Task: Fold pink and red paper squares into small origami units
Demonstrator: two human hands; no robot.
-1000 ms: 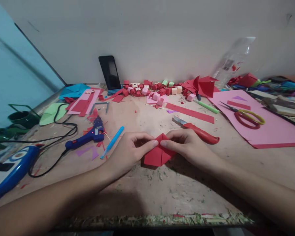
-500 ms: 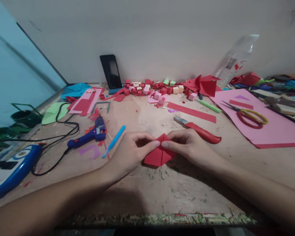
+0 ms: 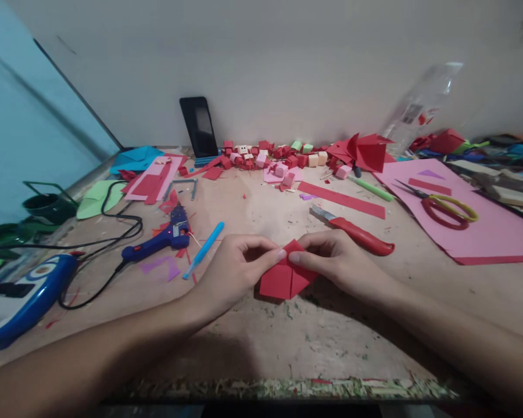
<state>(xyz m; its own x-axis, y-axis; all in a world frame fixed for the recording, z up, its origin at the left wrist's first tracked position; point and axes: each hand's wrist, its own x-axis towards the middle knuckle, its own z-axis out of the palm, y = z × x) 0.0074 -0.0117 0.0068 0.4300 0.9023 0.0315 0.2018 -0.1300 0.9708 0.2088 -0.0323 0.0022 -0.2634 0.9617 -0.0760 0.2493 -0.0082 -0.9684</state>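
Observation:
Between my two hands is a small folded piece of red paper [image 3: 279,283], with crease lines across its face and a pointed top. My left hand [image 3: 242,264] pinches its upper left side, thumb on the front. On the upper right side, my right hand [image 3: 333,255] pinches it the same way, the thumbs almost meeting. The fingers behind the paper are hidden. Just beyond my right hand lies a red-handled knife [image 3: 359,235]. Left of my left hand are a blue pen-like tool [image 3: 204,249] and a blue glue gun [image 3: 159,241].
Small paper cubes [image 3: 261,158] line the wall beside a leaning phone [image 3: 198,128]. Scissors [image 3: 447,206] rest on pink paper [image 3: 497,232] at right, near a plastic bottle [image 3: 427,107]. A black cord [image 3: 91,305] loops at left by a blue-and-white object [image 3: 39,296]. A red strip [image 3: 342,199] lies mid-table.
The red paper has turned slightly between my fingers, its lower edge now flatter and its tip a little further right. Both hands keep their pinch. The whole view has shifted slightly.

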